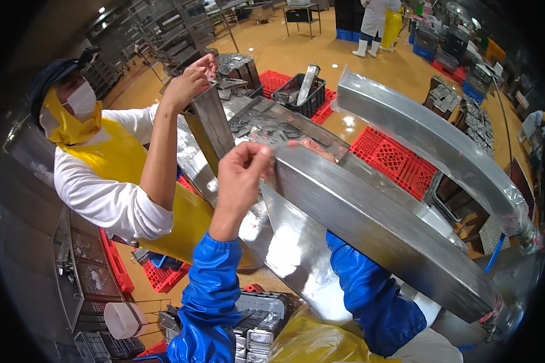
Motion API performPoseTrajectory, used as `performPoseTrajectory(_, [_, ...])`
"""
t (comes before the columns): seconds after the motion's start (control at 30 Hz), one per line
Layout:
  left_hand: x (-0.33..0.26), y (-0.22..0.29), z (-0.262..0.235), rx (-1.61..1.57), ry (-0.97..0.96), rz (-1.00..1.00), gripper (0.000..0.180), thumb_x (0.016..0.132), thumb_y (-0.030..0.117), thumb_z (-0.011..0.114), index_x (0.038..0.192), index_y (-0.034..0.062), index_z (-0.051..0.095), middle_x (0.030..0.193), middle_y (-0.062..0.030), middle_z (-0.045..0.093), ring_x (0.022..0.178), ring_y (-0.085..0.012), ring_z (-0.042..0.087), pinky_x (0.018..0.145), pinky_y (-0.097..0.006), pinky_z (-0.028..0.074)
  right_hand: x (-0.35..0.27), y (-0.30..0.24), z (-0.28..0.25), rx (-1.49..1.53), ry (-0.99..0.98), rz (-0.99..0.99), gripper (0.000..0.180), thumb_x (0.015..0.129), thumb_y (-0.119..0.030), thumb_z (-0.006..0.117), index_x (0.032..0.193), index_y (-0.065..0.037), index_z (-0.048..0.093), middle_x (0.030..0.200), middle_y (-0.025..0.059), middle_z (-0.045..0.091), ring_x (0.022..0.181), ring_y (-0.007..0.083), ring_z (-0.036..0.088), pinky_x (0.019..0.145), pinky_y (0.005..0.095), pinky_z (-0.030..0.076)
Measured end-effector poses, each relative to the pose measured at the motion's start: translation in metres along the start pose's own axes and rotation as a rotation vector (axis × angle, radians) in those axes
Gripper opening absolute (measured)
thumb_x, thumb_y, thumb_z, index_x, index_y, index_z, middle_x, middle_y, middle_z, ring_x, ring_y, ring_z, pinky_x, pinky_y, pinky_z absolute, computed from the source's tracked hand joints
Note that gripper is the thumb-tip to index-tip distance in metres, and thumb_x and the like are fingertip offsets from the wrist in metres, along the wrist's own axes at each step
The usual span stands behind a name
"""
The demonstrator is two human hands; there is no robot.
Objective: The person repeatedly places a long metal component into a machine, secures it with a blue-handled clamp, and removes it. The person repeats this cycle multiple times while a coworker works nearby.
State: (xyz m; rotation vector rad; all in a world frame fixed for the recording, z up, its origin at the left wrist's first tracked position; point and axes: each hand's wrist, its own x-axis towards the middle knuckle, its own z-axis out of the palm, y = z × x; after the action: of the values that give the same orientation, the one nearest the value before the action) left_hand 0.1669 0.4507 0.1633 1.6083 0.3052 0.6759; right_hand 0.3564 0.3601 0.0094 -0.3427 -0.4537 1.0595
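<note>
A long, square-sided metal tube (381, 224) slants from the middle of the view to the lower right. At its upper left end my left hand (242, 175) is closed in a pinch; what sits between thumb and finger, perhaps clear film, I cannot make out. My right arm passes behind the tube, and only fingers of my right hand (316, 149) show, curled over its far edge near the same end. To the left, a co-worker in a yellow apron has raised hands (195, 78) at the top of an upright metal mould (209, 130).
A second long metal tube (430, 139), with clear film about it, curves past on the right. Beyond the metal table stand a tray of metal plates (272, 124), a black crate (306, 94) and red pallets (393, 160). Metal tins (260, 333) lie below my arms.
</note>
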Motion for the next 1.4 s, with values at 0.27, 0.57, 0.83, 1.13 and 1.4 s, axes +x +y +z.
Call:
performPoseTrajectory(0.27, [-0.080,0.026,0.070,0.215,-0.126,0.086,0.010,0.097,0.011,0.075,0.098,0.0004,0.074,0.087,-0.0016,0.071,0.079,-0.0089,0.062,0.074,-0.026,0.051,-0.090,-0.040,0.010,0.118,-0.168,0.024,0.018,0.105,-0.025,0.062,0.116,-0.011,0.061,0.115,0.0081,0.068,0.094,0.0155,0.069,0.084,0.0324,0.058])
performPoseTrajectory(0.57, [-0.163,0.058,0.187,0.126,-0.332,0.169,0.008,0.095,0.005,0.074,0.099,-0.0016,0.074,0.089,-0.0082,0.071,0.074,-0.0106,0.066,0.067,-0.025,0.053,-0.300,-0.073,0.021,-0.010,0.233,-0.160,0.022,0.108,-0.032,0.056,0.112,-0.012,0.063,0.105,0.0060,0.069,0.088,0.0161,0.067,0.079,0.0325,0.055])
performPoseTrajectory(0.83, [-0.222,0.079,0.256,0.191,-0.272,0.183,0.010,0.095,0.008,0.075,0.098,-0.0012,0.073,0.087,-0.0066,0.071,0.074,-0.0114,0.066,0.069,-0.026,0.053,-0.432,-0.062,0.033,-0.008,0.739,-0.387,0.030,0.110,-0.039,0.050,0.108,-0.014,0.065,0.096,0.0042,0.069,0.083,0.0167,0.065,0.075,0.0325,0.053])
performPoseTrajectory(1.13, [-0.288,0.090,0.323,0.236,-0.228,0.228,0.011,0.096,0.010,0.074,0.099,0.0004,0.071,0.087,-0.0041,0.072,0.076,-0.0114,0.066,0.072,-0.027,0.052,-0.688,0.036,0.005,-0.276,0.911,0.114,0.039,0.110,-0.043,0.051,0.105,-0.008,0.066,0.090,0.0012,0.066,0.078,0.0132,0.059,0.071,0.0278,0.045])
performPoseTrajectory(1.4, [-0.329,0.093,0.374,0.163,-0.242,0.265,0.011,0.099,0.011,0.072,0.098,0.0008,0.071,0.085,-0.0032,0.071,0.073,-0.0078,0.061,0.067,-0.025,0.050,-0.801,0.043,0.032,-0.515,1.054,0.044,0.033,0.108,-0.037,0.055,0.112,-0.007,0.068,0.097,-0.0005,0.065,0.086,0.0080,0.056,0.073,0.0237,0.044])
